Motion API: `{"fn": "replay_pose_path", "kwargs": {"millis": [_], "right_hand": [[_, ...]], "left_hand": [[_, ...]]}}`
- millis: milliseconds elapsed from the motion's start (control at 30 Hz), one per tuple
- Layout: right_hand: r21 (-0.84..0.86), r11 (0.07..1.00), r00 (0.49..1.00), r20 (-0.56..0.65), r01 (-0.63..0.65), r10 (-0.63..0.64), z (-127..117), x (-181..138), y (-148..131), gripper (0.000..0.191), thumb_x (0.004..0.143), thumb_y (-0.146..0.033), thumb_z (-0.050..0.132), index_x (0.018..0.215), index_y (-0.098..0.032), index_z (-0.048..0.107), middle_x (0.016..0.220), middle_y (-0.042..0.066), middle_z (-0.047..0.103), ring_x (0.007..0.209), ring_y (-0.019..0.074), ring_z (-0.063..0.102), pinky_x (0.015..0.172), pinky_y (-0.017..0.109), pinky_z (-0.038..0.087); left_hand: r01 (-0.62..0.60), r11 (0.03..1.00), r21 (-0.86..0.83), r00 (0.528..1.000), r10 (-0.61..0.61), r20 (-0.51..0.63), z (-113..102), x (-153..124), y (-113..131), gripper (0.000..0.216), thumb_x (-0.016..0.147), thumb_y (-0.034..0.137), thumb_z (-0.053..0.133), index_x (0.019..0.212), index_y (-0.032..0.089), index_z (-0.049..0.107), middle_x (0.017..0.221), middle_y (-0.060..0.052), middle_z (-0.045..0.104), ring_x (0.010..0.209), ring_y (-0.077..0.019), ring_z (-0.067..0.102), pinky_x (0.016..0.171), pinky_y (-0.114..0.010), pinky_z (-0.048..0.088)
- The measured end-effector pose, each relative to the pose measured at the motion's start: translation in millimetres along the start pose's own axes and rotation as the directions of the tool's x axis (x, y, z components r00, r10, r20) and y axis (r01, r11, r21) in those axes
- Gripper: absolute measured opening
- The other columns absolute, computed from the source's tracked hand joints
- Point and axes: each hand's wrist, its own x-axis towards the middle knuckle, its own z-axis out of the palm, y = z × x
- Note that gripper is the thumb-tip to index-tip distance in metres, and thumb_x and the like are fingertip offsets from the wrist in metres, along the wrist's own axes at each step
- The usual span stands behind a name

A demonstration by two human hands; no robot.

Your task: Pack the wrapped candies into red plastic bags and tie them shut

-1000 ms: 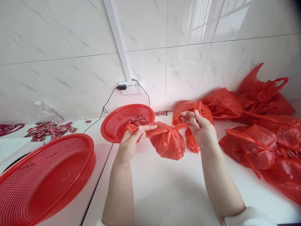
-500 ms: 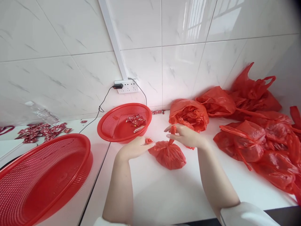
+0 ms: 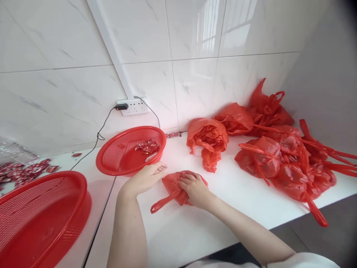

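Note:
A small tied red plastic bag [image 3: 170, 181] lies on the white table in front of me, one handle loop stretching toward the lower left. My right hand [image 3: 194, 189] rests over its top, fingers curled onto the gathered plastic, hiding the knot. Left of the bag, my left hand [image 3: 147, 178] is held in the air with nothing in it, its fingers loosely extended, close to the front rim of a round red plastic basket [image 3: 111, 172]. Several small red packets [image 3: 147, 146] lie inside that basket.
Filled red bags [image 3: 290, 163] are heaped at the right, and an open bunch of red bags [image 3: 208, 132] sits by the wall. A larger red basket [image 3: 80, 186] stands at left, with loose red packets [image 3: 28, 173] behind it. A cable [image 3: 98, 137] runs from the socket strip [image 3: 136, 108].
My hands have let go of the handles. The right hand has come down onto the bag, and the left has drawn back leftward. The bag has turned, and the view has swung right.

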Motion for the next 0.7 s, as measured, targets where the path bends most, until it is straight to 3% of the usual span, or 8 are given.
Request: {"fn": "replay_pose_path", "kwargs": {"millis": [200, 333, 433, 500, 533, 600, 667, 700], "right_hand": [[0.101, 0.994, 0.992, -0.122, 0.051, -0.038, 3, -32, -3, 0.045, 0.091, -0.013, 0.04, 0.133, -0.02, 0.054, 0.131, 0.01, 0.061, 0.129, 0.0251, 0.047, 0.11, 0.044, 0.029], [0.375, 0.921, 0.987, -0.15, 0.106, -0.052, -22, -60, 16, 0.049, 0.084, -0.011, 0.046, 0.13, -0.027, 0.058, 0.126, 0.005, 0.065, 0.119, 0.0223, 0.057, 0.103, 0.038, 0.04], [0.592, 0.805, 0.967, -0.189, -0.027, 0.171, -59, -88, 50, 0.053, 0.074, -0.008, 0.044, 0.12, -0.026, 0.065, 0.112, 0.003, 0.071, 0.098, 0.0212, 0.066, 0.089, 0.036, 0.051], [0.651, 0.745, 0.839, -0.32, -0.143, 0.441, -88, -112, 77, 0.046, 0.073, -0.012, 0.043, 0.109, -0.024, 0.069, 0.095, 0.003, 0.073, 0.091, 0.0232, 0.067, 0.087, 0.042, 0.052], [0.673, 0.729, 0.74, -0.427, -0.124, 0.52, -103, -124, 89, 0.041, 0.072, -0.015, 0.045, 0.104, -0.022, 0.071, 0.092, 0.004, 0.073, 0.093, 0.025, 0.066, 0.088, 0.043, 0.051], [0.653, 0.744, 0.484, -0.609, -0.145, 0.629, -134, -149, 113, 0.038, 0.074, -0.02, 0.049, 0.106, -0.02, 0.069, 0.098, 0.006, 0.071, 0.099, 0.0269, 0.064, 0.088, 0.044, 0.05], [0.572, 0.76, 0.209, -0.739, -0.308, 0.641, -161, -168, 135, 0.038, 0.079, -0.025, 0.049, 0.114, -0.023, 0.065, 0.105, 0.008, 0.069, 0.102, 0.0278, 0.062, 0.089, 0.046, 0.048], [0.519, 0.75, 0.133, -0.78, -0.41, 0.612, -171, -175, 147, 0.038, 0.082, -0.026, 0.048, 0.118, -0.025, 0.063, 0.11, 0.009, 0.067, 0.105, 0.0284, 0.061, 0.091, 0.047, 0.046]], "left_hand": [[-0.01, 0.997, 0.079, 1.0, 0.009, 0.008, -1, 3, 3, 0.05, 0.082, 0.06, 0.049, 0.116, 0.027, 0.064, 0.129, -0.006, 0.063, 0.12, -0.0274, 0.056, 0.099, -0.036, 0.045], [-0.022, 0.992, 0.122, 0.999, 0.019, 0.028, -1, 5, 11, 0.048, 0.083, 0.059, 0.047, 0.114, 0.026, 0.064, 0.125, -0.007, 0.065, 0.115, -0.0279, 0.06, 0.098, -0.037, 0.045], [-0.014, 0.991, 0.137, 0.999, 0.008, 0.04, -2, 5, 16, 0.047, 0.083, 0.058, 0.046, 0.112, 0.026, 0.065, 0.124, -0.007, 0.066, 0.112, -0.0278, 0.061, 0.097, -0.038, 0.046], [-0.004, 0.99, 0.138, 0.999, -0.001, 0.034, -3, 4, 16, 0.047, 0.082, 0.057, 0.047, 0.111, 0.026, 0.065, 0.124, -0.006, 0.065, 0.113, -0.0278, 0.061, 0.096, -0.038, 0.047], [0.0, 0.991, 0.137, 1.0, -0.004, 0.03, -3, 4, 16, 0.047, 0.082, 0.057, 0.047, 0.112, 0.025, 0.065, 0.124, -0.006, 0.065, 0.113, -0.0277, 0.061, 0.096, -0.037, 0.047], [0.009, 0.991, 0.136, 1.0, -0.012, 0.021, -4, 4, 15, 0.048, 0.082, 0.058, 0.047, 0.113, 0.025, 0.065, 0.125, -0.006, 0.065, 0.115, -0.0272, 0.06, 0.096, -0.036, 0.047], [0.017, 0.991, 0.136, 1.0, -0.02, 0.016, -4, 5, 13, 0.048, 0.083, 0.058, 0.047, 0.113, 0.026, 0.065, 0.125, -0.006, 0.065, 0.114, -0.027, 0.061, 0.097, -0.036, 0.046], [0.018, 0.991, 0.135, 1.0, -0.021, 0.016, -3, 5, 13, 0.048, 0.083, 0.058, 0.047, 0.113, 0.026, 0.065, 0.125, -0.006, 0.065, 0.114, -0.027, 0.061, 0.097, -0.036, 0.046]]}}
